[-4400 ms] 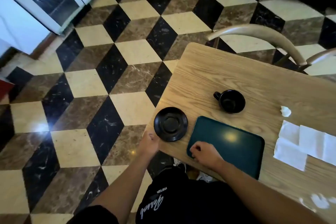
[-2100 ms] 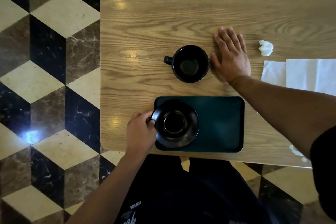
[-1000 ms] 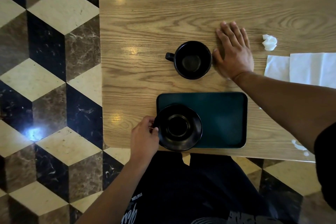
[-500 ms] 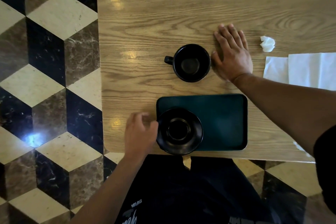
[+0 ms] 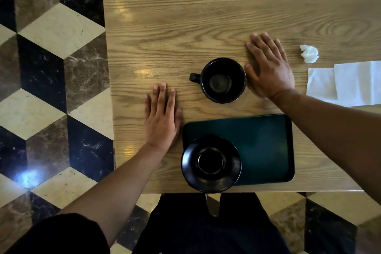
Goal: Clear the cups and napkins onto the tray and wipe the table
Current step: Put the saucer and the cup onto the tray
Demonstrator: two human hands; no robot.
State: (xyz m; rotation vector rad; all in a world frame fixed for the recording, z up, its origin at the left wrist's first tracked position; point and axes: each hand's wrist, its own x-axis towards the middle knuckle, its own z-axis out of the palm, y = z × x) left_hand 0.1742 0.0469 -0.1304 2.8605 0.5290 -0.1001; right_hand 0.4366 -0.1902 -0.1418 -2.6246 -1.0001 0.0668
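A black cup point(image 5: 223, 79) stands empty on the wooden table point(image 5: 185, 27), its handle pointing left. Below it lies a dark green tray point(image 5: 263, 146) with a black saucer point(image 5: 211, 163) on its left end, overhanging the table's near edge. My left hand point(image 5: 161, 116) rests flat on the table just left of the tray, fingers straight. My right hand point(image 5: 268, 68) lies flat on the table right of the cup, thumb close to its rim. A crumpled white napkin point(image 5: 309, 53) and flat white napkins point(image 5: 346, 83) lie at the right.
The table's left and near edges drop to a floor of black, cream and brown tiles point(image 5: 51, 68). My dark trousers point(image 5: 206, 225) show below the near edge.
My left hand has let go of the saucer, which now sits on the tray, and moved up to lie flat on the table. My right hand has stayed beside the cup.
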